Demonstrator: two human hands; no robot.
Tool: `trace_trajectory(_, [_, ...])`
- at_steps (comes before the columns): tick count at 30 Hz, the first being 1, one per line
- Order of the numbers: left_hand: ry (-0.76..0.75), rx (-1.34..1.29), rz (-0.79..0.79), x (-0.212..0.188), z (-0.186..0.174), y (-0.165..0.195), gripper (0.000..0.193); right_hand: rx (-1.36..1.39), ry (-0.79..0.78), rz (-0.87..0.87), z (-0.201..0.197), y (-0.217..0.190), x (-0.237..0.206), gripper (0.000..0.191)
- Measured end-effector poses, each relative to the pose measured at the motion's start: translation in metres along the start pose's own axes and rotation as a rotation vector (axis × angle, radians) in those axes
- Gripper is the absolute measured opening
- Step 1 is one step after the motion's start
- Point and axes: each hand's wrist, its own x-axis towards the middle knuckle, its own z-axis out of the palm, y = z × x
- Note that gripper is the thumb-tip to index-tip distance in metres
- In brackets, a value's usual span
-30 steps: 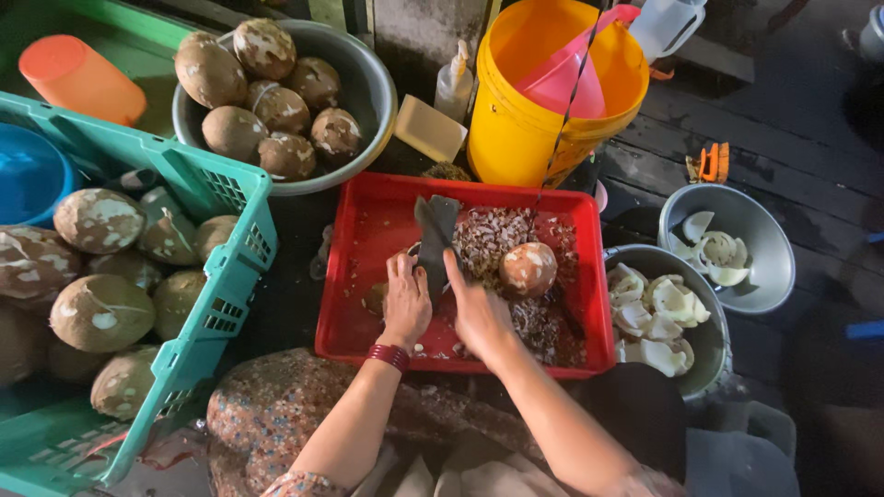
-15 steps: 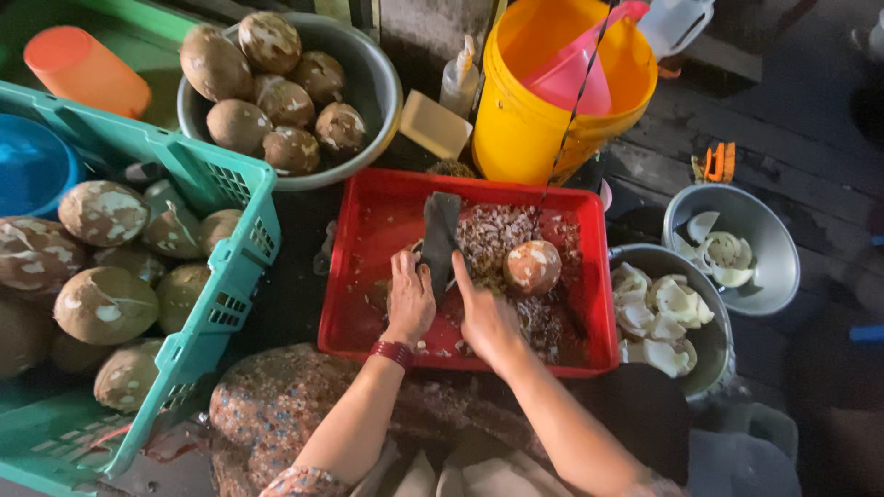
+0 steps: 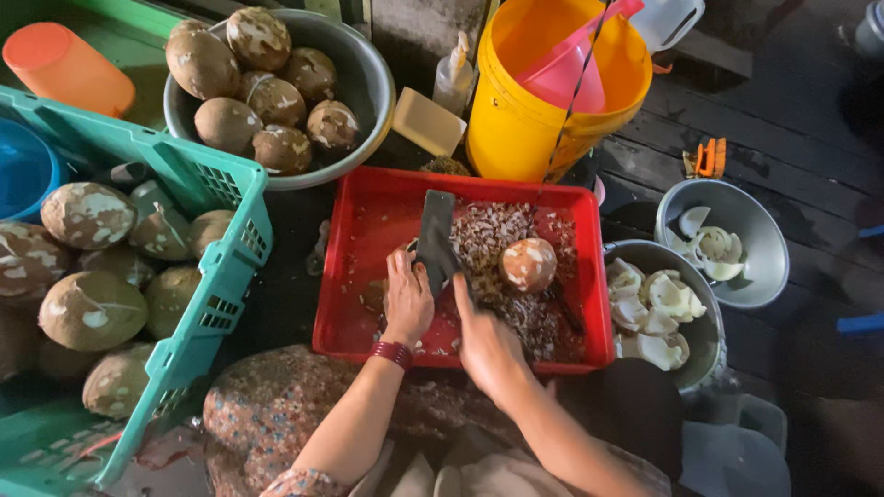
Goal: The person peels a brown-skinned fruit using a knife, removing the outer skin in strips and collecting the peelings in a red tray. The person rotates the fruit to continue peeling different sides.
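Red tray (image 3: 368, 198), cleaver (image 3: 436, 235) handle hidden by hands (image 3: 451, 317)

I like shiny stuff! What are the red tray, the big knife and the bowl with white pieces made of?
The red tray looks like plastic: bright, smooth, with moulded rounded edges. The knife in the right hand seems to be dull dark metal: flat, grey, without shine. The bowl looks like metal too, with a grey rim that gleams.

Red tray's (image 3: 364, 276) left floor seems open; coconut (image 3: 527, 264) blocks right.
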Motion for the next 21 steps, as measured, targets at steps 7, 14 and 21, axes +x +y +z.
trace_trajectory(7, [0.024,-0.006,0.05,0.002,-0.002,0.003,0.028,-0.061,0.03,-0.053,-0.018,-0.013,0.007,0.103])
trace_trajectory(14, [0.013,0.021,0.031,0.0,-0.001,0.001,0.026,-0.01,-0.029,-0.039,-0.01,-0.02,-0.002,0.104])
trace_trajectory(21, [-0.002,-0.01,0.021,0.0,-0.005,0.008,0.027,0.011,0.021,-0.025,-0.016,-0.023,0.044,0.097])
